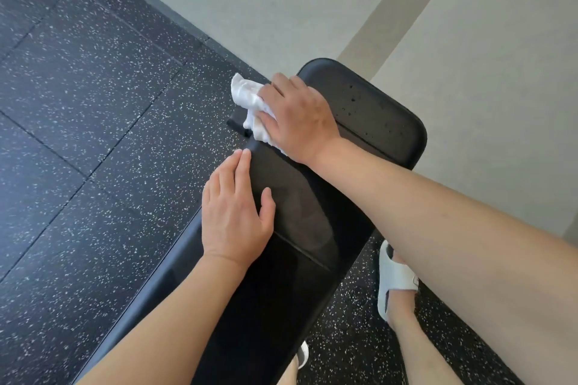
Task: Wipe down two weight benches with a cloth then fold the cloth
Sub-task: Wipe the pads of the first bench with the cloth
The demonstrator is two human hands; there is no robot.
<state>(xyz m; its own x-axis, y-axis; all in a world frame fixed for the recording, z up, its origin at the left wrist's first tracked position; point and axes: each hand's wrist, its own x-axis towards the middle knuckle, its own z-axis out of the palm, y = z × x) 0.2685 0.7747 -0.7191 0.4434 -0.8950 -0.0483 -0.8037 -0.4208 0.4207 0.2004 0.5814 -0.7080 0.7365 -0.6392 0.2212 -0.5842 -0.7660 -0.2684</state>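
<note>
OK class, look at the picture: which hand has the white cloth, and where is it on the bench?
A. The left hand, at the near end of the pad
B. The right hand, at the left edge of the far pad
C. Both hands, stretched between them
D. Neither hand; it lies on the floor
B: the right hand presses the white cloth against the bench at its far pad's left edge, while the left hand lies flat on the nearer pad.

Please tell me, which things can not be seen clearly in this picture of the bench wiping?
Head view only:
- The white cloth: the right hand covers most of it, so its size and the grip are unclear.
- The bench: its near end is cut off by the bottom edge; both forearms hide parts.
- The bench frame: hidden under the pad.
- The second bench: out of view.
- The left hand lies flat; its palm contact is hidden.
</note>
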